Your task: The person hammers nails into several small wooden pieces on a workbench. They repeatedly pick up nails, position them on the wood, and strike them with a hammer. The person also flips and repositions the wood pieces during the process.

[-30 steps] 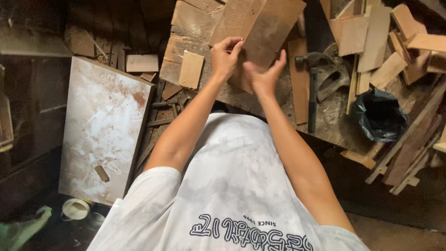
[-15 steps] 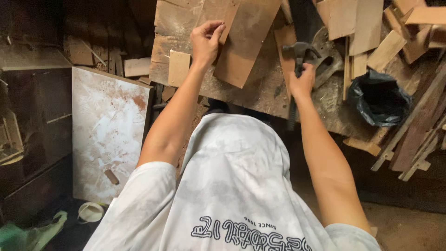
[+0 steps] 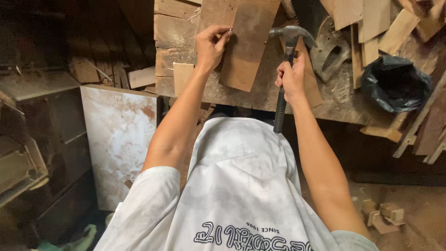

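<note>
The right hand (image 3: 291, 79) has lifted the hammer (image 3: 284, 51), fingers wrapped around its handle; the left hand (image 3: 210, 44) pinches a nail steady against the board (image 3: 246, 46) on the counter (image 3: 334, 100).

Right hand (image 3: 291, 79) now grips hammer (image 3: 284, 69), raised off bench; left hand (image 3: 210, 45) shifted to board (image 3: 246, 44) edge.

I see: brown board (image 3: 248, 42); dark-handled hammer (image 3: 284, 69); black bag (image 3: 395, 83); white, rust-mottled slab (image 3: 118, 139), possibly tile.
</note>
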